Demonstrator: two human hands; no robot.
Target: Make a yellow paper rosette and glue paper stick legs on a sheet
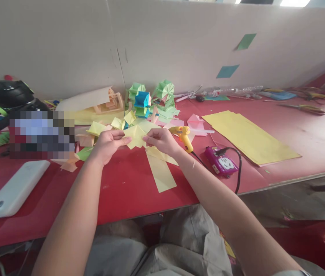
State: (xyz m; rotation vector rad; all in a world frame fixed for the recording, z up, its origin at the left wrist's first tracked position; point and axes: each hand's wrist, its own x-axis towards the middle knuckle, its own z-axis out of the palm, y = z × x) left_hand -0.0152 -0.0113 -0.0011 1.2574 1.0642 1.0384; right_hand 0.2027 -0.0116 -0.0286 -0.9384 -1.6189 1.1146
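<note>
Grey fabric trousers point(179, 249) at bottom centre, under the edge of a red tabletop point(122, 191). Lower left: white rounded-rectangular device point(15, 188), lying flat. Just below centre: long pale yellow paper strip point(162, 176), flat on the table.

Centre: left hand point(107, 145) and right hand point(162, 140) with a pale yellow folded paper piece point(135, 135) between them, raised in front of the paper pile. Left thumb and fingers pinch its left side, right thumb and fingertips pinch its right edge; grips narrow.

Right of centre: purple boxy power socket point(220, 161) with black cable; yellow plastic glue gun point(182, 134) just beyond the right hand, clear stick out its back. Farther right: flat yellow paper sheets point(248, 136), overlapping.

Upper centre: blue-and-green folded paper shape point(142, 100) near a green pleated paper shape point(164, 90). Back: grey partition point(179, 38), green paper square point(246, 41) above a blue paper square point(228, 71), upper right.
</note>
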